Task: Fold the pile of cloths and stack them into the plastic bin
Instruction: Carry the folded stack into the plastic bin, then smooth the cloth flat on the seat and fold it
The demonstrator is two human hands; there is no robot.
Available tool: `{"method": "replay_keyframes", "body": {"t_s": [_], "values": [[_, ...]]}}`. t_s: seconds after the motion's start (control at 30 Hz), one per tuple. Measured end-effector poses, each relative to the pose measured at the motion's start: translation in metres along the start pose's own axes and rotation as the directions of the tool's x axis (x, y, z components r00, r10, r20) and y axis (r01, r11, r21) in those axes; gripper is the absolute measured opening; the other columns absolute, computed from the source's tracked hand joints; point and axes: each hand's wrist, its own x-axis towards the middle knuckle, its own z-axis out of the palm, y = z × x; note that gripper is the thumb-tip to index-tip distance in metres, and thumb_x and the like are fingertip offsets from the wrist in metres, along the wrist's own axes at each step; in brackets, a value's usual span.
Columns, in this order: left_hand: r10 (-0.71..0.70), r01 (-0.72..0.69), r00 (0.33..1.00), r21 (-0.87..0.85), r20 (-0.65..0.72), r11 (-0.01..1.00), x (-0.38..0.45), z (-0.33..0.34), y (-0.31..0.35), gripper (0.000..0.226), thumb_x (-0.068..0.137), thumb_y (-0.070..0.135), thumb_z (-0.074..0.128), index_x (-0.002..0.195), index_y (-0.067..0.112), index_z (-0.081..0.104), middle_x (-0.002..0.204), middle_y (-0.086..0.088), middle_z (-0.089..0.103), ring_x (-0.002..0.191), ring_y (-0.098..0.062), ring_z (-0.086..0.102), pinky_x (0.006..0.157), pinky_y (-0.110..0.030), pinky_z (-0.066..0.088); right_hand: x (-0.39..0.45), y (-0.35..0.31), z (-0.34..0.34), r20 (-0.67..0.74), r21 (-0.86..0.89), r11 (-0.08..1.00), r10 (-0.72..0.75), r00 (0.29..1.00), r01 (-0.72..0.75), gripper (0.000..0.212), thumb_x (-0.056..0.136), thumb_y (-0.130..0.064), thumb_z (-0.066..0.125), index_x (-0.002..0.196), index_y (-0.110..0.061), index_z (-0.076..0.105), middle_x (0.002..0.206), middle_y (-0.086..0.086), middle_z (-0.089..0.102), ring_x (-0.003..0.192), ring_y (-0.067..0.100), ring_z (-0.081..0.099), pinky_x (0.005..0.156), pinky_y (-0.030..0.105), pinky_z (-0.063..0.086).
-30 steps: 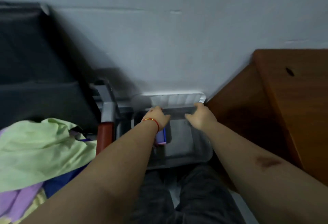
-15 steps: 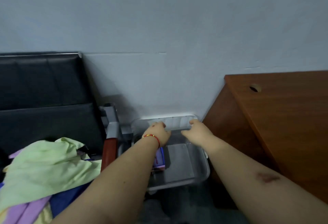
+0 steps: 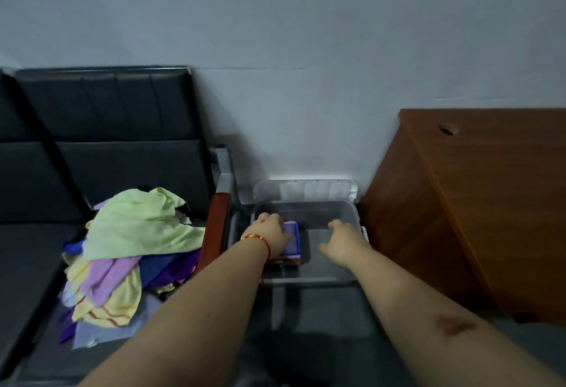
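A clear plastic bin (image 3: 306, 280) stands on the floor against the wall, between a chair arm and a wooden cabinet. At its left side lies a small stack of folded cloths (image 3: 292, 241), purple-blue on top with red beneath. My left hand (image 3: 269, 232), a red string on its wrist, rests on the left part of that stack. Over the bin's bare right half, my right hand (image 3: 344, 241) is spread with loose fingers and holds nothing. The unfolded pile of cloths (image 3: 137, 233), green, lilac, yellow and blue, sits on the black seat to the left.
The bin's clear lid (image 3: 318, 190) leans on the white wall behind it. A red-brown armrest (image 3: 216, 227) separates the black seats (image 3: 107, 157) from the bin. The wooden cabinet (image 3: 474, 203) crowds the bin's right side. My dark trouser legs are below.
Both hands have drawn back from the bin's far rim and lid and come down into the bin. The view has tilted up and leftward, showing more of the pile.
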Motion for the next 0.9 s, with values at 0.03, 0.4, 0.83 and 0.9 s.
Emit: {"method": "replay_keyframes", "body": {"t_s": [0.03,0.4,0.83,0.9], "values": [[-0.008,0.008,1.0,0.003,-0.009,1.0,-0.003,-0.003,-0.004,0.047,0.093,0.033,0.049,0.136,0.013,0.045,0.142,-0.011,0.037,0.125,-0.03,0.045,0.106,-0.038,0.037,-0.003,-0.004,-0.001,-0.009,0.002,1.0,-0.011,1.0,0.011,0.062,0.09,-0.032,0.059,0.144,-0.014,0.033,0.143,0.012,0.038,0.128,0.03,0.043,0.101,0.032,0.039],[0.039,-0.049,0.995,-0.124,-0.089,0.991,-0.024,-0.044,-0.104,0.047,0.093,0.035,0.052,0.136,0.016,0.046,0.142,-0.009,0.038,0.129,-0.025,0.042,0.106,-0.028,0.031,-0.016,-0.102,0.05,0.034,-0.154,0.988,0.001,0.999,0.004,0.055,0.092,-0.029,0.055,0.14,-0.011,0.034,0.14,0.011,0.035,0.123,0.03,0.048,0.097,0.034,0.041],[-0.311,0.319,0.947,-0.146,0.076,0.937,-0.003,-0.14,-0.489,0.056,0.095,0.033,0.048,0.144,0.013,0.031,0.151,-0.013,0.023,0.131,-0.029,0.04,0.106,-0.035,0.037,0.02,-0.438,0.28,0.307,-0.044,0.987,-0.135,0.942,0.156,0.044,0.091,-0.03,0.051,0.131,-0.012,0.044,0.135,0.008,0.036,0.118,0.029,0.05,0.094,0.033,0.044],[-0.324,0.333,0.942,-0.135,0.084,0.933,0.007,-0.148,-0.51,0.055,0.095,0.033,0.047,0.144,0.013,0.032,0.152,-0.013,0.021,0.133,-0.029,0.038,0.108,-0.036,0.035,0.024,-0.444,0.286,0.309,-0.044,0.99,-0.116,0.944,0.136,0.044,0.091,-0.029,0.05,0.131,-0.013,0.043,0.132,0.008,0.038,0.116,0.028,0.051,0.091,0.032,0.044]]}}
